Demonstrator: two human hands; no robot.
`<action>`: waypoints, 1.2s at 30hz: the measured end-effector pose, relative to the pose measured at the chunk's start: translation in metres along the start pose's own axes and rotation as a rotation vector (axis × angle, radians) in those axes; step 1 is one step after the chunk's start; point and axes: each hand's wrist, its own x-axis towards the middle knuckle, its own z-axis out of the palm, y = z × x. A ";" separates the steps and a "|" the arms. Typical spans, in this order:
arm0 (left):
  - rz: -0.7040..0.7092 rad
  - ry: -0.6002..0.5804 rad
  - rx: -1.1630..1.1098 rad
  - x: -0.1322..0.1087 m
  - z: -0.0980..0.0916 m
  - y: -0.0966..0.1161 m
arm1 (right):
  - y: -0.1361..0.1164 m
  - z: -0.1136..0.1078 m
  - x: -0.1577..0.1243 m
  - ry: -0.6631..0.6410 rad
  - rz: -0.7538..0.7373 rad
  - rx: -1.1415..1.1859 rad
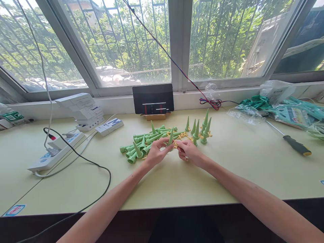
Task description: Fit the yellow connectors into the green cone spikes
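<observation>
My left hand (157,151) is closed around a green plastic plant watering spike (170,137), its tip pointing up. Close against it, my right hand (189,152) pinches a small yellow valve piece (176,143) at the spike's side. The fingers partly hide the valve. Left of and behind my hands lies a heap of green ribbed tubes (131,158), with a few loose cones (138,150) among them. Small yellow valves (182,135) lie scattered behind my hands. Several green spikes (204,130) stand upright behind my right hand, some with yellow valves on them.
A black tablet (153,94) leans at the window, with a phone before it. White boxes (87,111) and a power strip (58,152) with cables are on the left. A screwdriver (296,145) and plastic bags (293,111) lie on the right of the table (177,189).
</observation>
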 end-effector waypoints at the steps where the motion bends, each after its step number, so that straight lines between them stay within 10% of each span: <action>1: 0.007 -0.005 0.007 0.000 0.000 -0.001 | 0.001 0.000 0.001 0.000 0.012 0.008; 24: 0.238 -0.034 0.148 0.002 -0.002 -0.014 | -0.010 -0.003 0.000 -0.040 0.302 0.214; 36: -0.221 -0.009 -0.128 0.001 0.000 0.000 | 0.007 0.005 -0.002 0.107 -0.245 -0.481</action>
